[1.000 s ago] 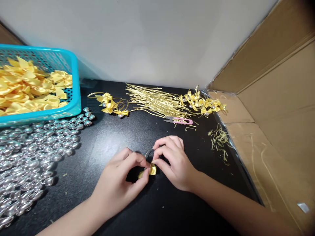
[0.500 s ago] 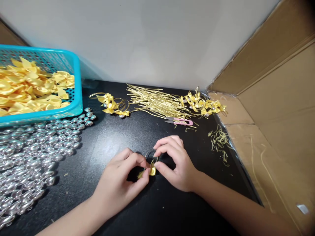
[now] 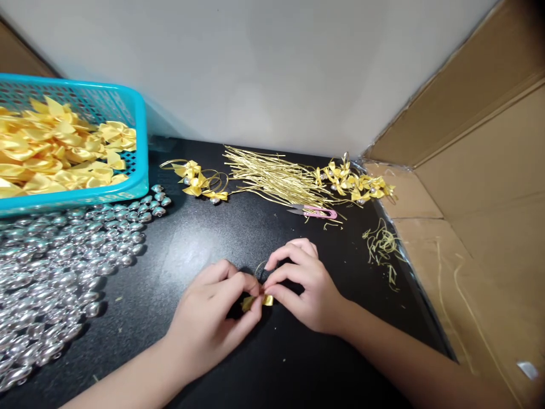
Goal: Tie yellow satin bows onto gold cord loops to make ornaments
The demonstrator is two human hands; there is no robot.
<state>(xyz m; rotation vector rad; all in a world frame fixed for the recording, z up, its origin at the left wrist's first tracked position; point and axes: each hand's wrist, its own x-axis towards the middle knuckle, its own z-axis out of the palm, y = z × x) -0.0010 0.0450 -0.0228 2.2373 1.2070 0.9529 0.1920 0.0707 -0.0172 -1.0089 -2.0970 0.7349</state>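
Note:
My left hand (image 3: 221, 307) pinches a small yellow ribbon bow (image 3: 268, 300) between thumb and fingers, low over the black tabletop. Most of the bow's middle is covered by those fingertips. A thin loop of gold cord (image 3: 259, 268) rises from behind the bow. My right hand (image 3: 304, 284) has its thumb and index finger closed together at the bow's centre, touching the left fingertips. It seems to grip the cord there, though the exact spot is hidden. The other right fingers curl above.
At left, a turquoise basket (image 3: 142, 142) holds yellow bows; many silver beads (image 3: 63, 278) spread before it. Gold cords (image 3: 276, 176), pink thread snips (image 3: 315, 212) and bow-and-bead loops (image 3: 198, 183) lie at the back. Cord scraps (image 3: 383, 244) are near cardboard (image 3: 481, 199) at right.
My right thumb and index finger have come together and moved left to the bow's centre. The left hand keeps its pinch on the bow. The view has shifted slightly.

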